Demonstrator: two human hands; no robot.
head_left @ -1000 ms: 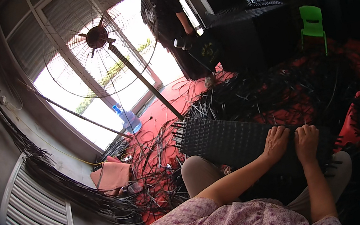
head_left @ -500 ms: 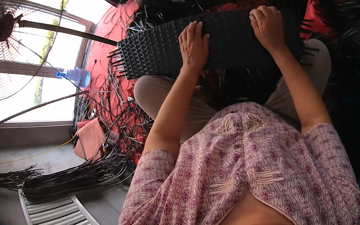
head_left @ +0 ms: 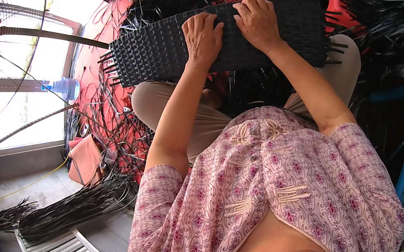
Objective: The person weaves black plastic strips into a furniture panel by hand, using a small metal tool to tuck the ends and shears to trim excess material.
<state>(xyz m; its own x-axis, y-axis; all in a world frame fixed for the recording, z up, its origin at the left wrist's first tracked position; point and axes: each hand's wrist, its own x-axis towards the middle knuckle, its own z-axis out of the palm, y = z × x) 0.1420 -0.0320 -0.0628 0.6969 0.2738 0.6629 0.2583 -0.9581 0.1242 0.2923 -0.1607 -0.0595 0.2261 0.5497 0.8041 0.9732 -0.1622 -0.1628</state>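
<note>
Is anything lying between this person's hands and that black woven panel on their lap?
Nothing visible. The left hand and the right hand both rest flat, side by side, directly on the black woven panel, which lies across the knees. Loose black strips lie on the floor to the left.

One black woven panel [head_left: 162, 54] lies across the lap, with two hands on it: one left hand [head_left: 201, 34] and one right hand [head_left: 257, 20]. One clear plastic bottle [head_left: 63, 88] stands by the window. One bundle of black strips [head_left: 65, 209] lies on the floor, and one orange cloth [head_left: 85, 160]. Loose black strands are too many to count.
</note>
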